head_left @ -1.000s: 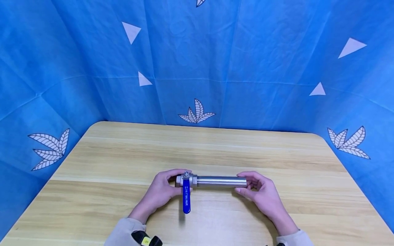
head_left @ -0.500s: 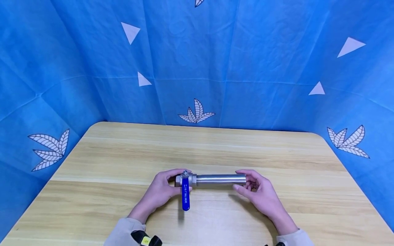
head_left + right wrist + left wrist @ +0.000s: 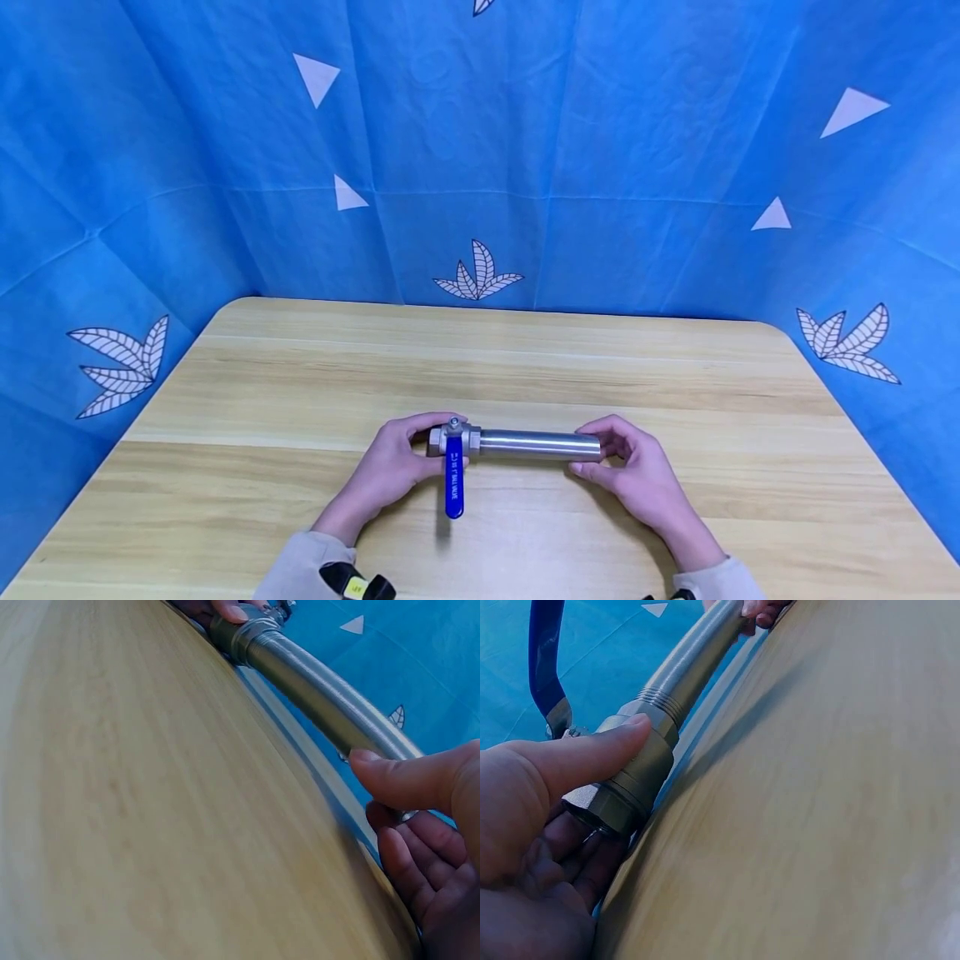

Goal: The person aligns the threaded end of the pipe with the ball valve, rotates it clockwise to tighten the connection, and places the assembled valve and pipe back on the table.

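My left hand (image 3: 393, 462) grips a metal ball valve (image 3: 634, 776), its thumb lying along the near side of the body. The valve's blue lever handle (image 3: 454, 479) points toward me. From the valve's right side runs a straight steel pipe (image 3: 540, 444), with threads showing where it enters the valve in the left wrist view. At the pipe's free end my right hand (image 3: 637, 471) pinches it between thumb and fingers; the right wrist view shows the thumb (image 3: 390, 776) against the pipe. Valve and pipe lie level, just above the table, with a shadow below.
A light wood-grain table (image 3: 480, 358) spreads under both hands. Blue cloth (image 3: 465, 125) with white triangles and leaf prints hangs behind it and at both sides. A dark strap with a yellow label (image 3: 356, 587) sits at the left sleeve.
The pipe's right end rose slightly, then came back down, and the blue lever tip shifted a little with it. The right hand's fingers have readjusted at the pipe end; the left hand stays put.
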Motion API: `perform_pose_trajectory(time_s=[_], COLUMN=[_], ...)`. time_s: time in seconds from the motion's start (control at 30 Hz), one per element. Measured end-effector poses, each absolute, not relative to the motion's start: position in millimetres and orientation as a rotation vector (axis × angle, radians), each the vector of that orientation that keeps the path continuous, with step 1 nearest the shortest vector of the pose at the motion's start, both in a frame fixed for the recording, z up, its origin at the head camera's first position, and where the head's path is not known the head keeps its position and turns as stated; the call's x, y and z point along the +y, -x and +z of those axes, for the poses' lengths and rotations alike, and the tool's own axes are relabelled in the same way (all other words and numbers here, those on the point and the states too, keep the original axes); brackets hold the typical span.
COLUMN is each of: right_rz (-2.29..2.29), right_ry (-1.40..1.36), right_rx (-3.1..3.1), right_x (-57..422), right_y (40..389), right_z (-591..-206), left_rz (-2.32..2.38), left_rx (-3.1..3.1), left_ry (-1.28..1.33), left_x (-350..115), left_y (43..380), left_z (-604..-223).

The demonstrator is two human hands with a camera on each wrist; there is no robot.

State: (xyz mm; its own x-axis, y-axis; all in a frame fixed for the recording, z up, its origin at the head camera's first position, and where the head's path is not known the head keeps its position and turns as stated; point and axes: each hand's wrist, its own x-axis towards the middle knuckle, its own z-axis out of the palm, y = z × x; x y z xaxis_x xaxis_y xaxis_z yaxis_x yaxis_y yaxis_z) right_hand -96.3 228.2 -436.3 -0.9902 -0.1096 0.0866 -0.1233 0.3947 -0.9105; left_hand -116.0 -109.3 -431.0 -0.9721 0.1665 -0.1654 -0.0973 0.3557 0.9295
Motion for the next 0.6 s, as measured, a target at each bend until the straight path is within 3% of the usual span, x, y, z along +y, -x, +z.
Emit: perform_pose_trajectory(time_s=[0.6], right_rz=[1.694], right_ry=[-0.114], right_rx=[-2.686], right_x=[228.0], right_y=[97.0], right_z=[-433.4], left_rz=[1.653], left_rx=[2.385], left_ry=[-0.049], left_x=[-108.5], left_y=[116.8], left_z=[-430.2])
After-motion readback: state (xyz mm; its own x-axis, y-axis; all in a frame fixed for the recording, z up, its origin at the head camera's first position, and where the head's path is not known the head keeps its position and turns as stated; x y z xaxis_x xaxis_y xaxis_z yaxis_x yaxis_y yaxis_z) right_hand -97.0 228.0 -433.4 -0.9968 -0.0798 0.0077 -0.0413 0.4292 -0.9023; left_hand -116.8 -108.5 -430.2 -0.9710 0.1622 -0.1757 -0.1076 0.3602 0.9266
